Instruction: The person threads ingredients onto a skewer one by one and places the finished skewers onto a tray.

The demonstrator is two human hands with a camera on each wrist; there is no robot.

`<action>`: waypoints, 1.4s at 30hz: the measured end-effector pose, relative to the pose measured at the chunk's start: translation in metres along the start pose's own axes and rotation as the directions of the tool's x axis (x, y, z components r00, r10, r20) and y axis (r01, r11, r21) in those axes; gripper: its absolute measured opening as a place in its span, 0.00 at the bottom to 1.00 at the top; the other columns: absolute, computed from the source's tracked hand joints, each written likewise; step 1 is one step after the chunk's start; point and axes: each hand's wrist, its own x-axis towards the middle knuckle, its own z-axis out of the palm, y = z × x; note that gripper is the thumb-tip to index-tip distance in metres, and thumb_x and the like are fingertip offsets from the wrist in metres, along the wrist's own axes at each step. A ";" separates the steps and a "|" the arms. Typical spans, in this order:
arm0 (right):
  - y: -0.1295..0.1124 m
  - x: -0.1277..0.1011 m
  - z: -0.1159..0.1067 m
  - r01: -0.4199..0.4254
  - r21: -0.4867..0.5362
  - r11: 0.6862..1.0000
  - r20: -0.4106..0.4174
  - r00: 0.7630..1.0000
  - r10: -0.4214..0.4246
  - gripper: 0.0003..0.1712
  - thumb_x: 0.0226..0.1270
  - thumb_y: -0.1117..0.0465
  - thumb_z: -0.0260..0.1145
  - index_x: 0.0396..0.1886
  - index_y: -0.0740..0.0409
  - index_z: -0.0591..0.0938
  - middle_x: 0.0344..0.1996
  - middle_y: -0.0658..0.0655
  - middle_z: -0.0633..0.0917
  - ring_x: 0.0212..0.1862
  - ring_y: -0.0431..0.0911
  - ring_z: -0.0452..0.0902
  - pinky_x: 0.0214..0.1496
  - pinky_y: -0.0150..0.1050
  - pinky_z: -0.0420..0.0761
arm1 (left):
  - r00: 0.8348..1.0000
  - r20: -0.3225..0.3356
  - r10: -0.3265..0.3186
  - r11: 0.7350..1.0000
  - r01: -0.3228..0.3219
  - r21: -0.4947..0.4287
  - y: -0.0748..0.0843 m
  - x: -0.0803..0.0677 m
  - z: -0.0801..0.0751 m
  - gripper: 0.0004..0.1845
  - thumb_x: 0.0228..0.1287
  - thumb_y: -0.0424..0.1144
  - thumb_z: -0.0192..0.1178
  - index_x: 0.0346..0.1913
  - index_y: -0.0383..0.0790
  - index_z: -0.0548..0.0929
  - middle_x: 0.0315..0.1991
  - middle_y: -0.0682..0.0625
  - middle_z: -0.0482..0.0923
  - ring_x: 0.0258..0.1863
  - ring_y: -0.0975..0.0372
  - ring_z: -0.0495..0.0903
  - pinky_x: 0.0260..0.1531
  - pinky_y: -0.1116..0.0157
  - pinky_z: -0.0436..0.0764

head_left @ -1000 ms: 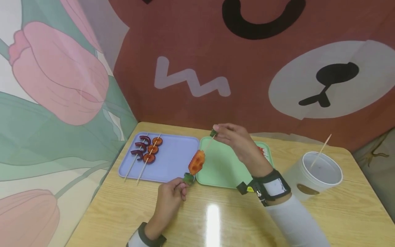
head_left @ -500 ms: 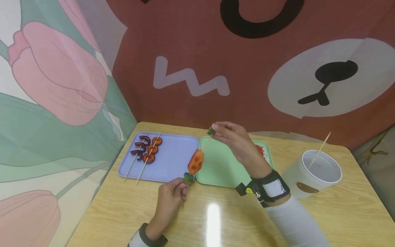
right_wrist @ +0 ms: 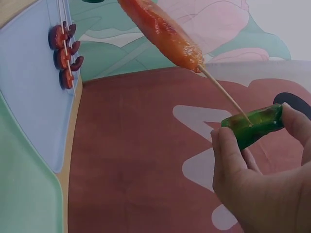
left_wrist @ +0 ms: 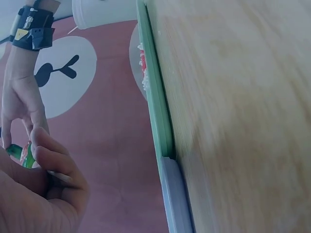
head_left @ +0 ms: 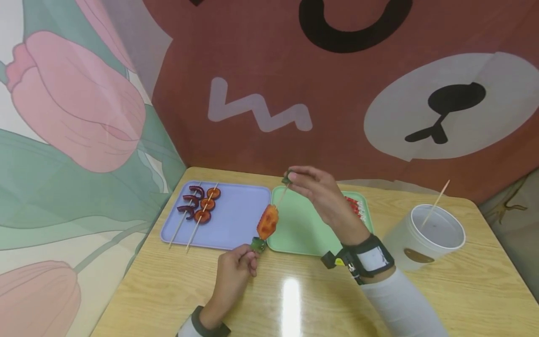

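Observation:
A thin wooden skewer slants above the table with an orange ridged slice on its middle and a green piece below that. My left hand pinches the skewer's lower end by that green piece. My right hand pinches a second green piece at the skewer's tip; in the right wrist view the tip enters this green piece and the orange slice hangs beyond. The left wrist view shows my left hand's fingers curled on the stick.
A lilac tray holds two finished skewers of purple curls and orange rounds. A green tray beside it carries red-and-white bits at its right. A white cup with one stick stands right.
My right hand with the green piece has shifted slightly left and down along the skewer's tip. The left hand holds steady.

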 end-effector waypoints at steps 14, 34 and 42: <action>0.018 0.003 0.001 0.250 0.343 0.905 0.319 0.876 -0.363 0.22 0.69 0.66 0.59 0.62 0.65 0.73 0.59 0.62 0.78 0.64 0.54 0.72 0.71 0.51 0.67 | 0.948 0.307 -0.089 0.922 0.195 -0.335 0.012 -0.002 0.002 0.09 0.65 0.24 0.51 0.36 0.15 0.75 0.19 0.51 0.76 0.17 0.66 0.75 0.20 0.73 0.79; 0.033 -0.008 0.010 0.239 0.105 0.965 0.384 0.886 -0.260 0.24 0.71 0.66 0.57 0.66 0.61 0.71 0.62 0.57 0.77 0.65 0.51 0.71 0.73 0.46 0.65 | 0.967 0.232 -0.109 0.951 0.169 -0.258 0.025 0.002 -0.004 0.08 0.65 0.22 0.49 0.34 0.20 0.78 0.20 0.46 0.75 0.16 0.64 0.74 0.19 0.71 0.80; 0.034 -0.011 -0.012 0.115 -0.305 0.945 0.143 0.987 -0.073 0.27 0.69 0.50 0.62 0.67 0.44 0.71 0.64 0.52 0.76 0.61 0.44 0.76 0.66 0.47 0.74 | 0.991 0.022 -0.135 0.985 0.137 -0.109 0.008 0.019 -0.031 0.09 0.68 0.26 0.52 0.32 0.23 0.81 0.18 0.45 0.76 0.15 0.61 0.75 0.17 0.67 0.79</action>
